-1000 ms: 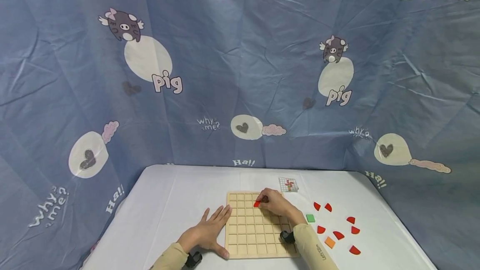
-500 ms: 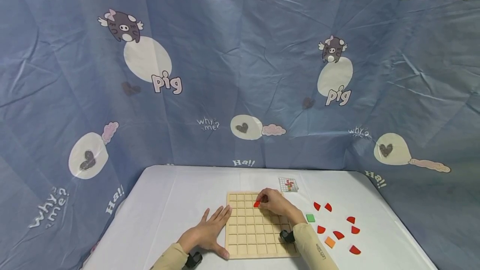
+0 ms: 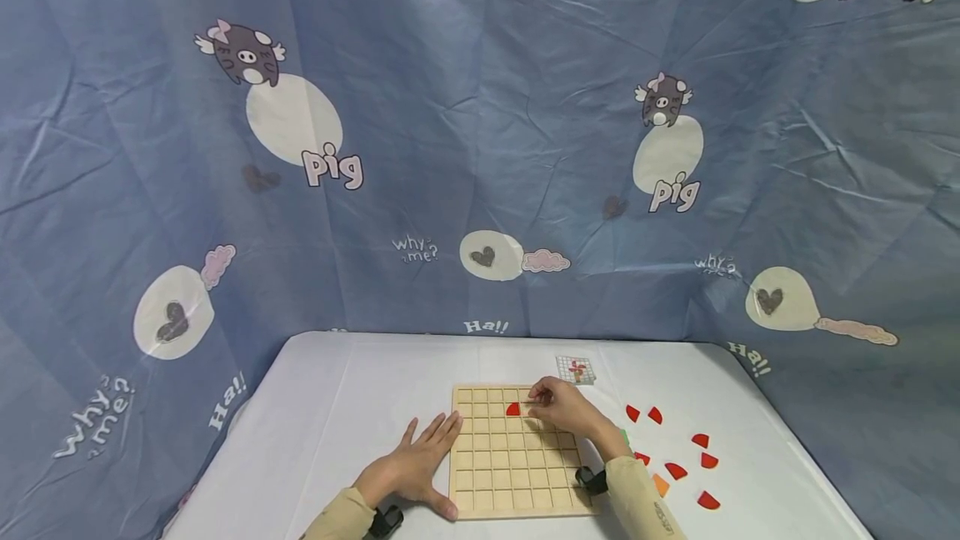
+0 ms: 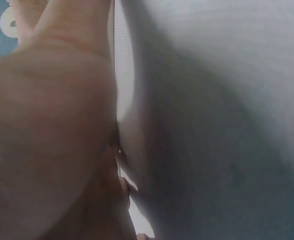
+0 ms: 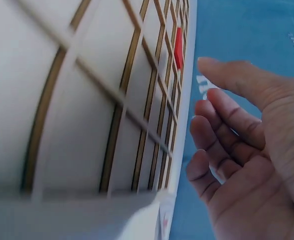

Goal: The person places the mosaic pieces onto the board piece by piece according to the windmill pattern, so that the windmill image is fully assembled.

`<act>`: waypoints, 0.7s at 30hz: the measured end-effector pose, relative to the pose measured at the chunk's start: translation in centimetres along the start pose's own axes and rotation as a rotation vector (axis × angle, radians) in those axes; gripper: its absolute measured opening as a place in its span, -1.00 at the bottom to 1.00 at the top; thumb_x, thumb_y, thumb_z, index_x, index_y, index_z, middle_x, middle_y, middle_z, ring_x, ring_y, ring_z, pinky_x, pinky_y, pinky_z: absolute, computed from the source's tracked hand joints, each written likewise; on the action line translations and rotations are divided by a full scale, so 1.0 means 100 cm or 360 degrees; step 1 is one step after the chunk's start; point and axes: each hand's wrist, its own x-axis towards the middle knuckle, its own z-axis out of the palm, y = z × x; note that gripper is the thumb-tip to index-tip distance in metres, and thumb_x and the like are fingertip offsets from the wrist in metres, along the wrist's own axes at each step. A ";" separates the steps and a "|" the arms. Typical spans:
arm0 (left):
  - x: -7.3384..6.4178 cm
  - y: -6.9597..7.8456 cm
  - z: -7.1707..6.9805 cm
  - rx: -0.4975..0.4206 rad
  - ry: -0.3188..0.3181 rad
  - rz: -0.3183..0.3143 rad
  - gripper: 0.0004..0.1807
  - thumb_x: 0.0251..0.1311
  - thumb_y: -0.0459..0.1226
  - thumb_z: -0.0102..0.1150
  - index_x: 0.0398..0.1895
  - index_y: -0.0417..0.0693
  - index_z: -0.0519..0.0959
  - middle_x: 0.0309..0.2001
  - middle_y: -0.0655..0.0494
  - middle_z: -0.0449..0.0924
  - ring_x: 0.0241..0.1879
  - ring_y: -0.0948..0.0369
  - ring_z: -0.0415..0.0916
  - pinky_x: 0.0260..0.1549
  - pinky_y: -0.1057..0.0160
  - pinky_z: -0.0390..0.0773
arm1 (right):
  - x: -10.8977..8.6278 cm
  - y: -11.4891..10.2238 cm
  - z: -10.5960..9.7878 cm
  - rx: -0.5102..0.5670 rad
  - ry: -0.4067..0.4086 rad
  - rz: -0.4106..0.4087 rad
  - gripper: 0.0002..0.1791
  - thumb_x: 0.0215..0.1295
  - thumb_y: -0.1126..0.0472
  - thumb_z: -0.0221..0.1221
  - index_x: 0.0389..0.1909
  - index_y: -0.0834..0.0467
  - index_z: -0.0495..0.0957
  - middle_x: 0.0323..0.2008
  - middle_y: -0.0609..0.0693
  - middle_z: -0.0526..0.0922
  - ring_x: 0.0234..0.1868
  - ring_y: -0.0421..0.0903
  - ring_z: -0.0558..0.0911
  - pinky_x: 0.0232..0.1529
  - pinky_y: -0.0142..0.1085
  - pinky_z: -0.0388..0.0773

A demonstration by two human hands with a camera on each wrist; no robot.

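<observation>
A wooden grid board lies on the white table. One red quarter-circle piece sits in a cell near its far side; the right wrist view shows it as a thin red sliver. Just right of that piece, above the board, my right hand holds nothing, its thumb and fingers apart and loosely bent. My left hand lies with fingers spread along the board's left edge, fingertips and thumb touching it. The left wrist view is mostly filled by the blurred left hand.
Several red quarter-circle pieces lie scattered right of the board. An orange square and a green piece are partly hidden by the right arm. A pattern card lies beyond the board. Blue printed cloth walls the table.
My right hand has let go of the red quarter-circle piece and drawn back to the right. The piece stays in its cell. The left hand has not moved.
</observation>
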 end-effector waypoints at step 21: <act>0.003 -0.006 0.004 -0.0012 0.0007 0.0030 0.52 -0.38 0.47 0.27 0.55 -0.09 -0.27 0.57 -0.06 -0.34 0.54 -0.08 -0.34 0.38 -0.36 -0.33 | -0.052 0.038 -0.056 0.0024 0.0332 0.0252 -0.64 0.11 0.21 0.38 -0.09 0.19 0.52 -0.16 0.11 0.60 -0.19 -0.08 0.49 -0.26 -0.31 0.43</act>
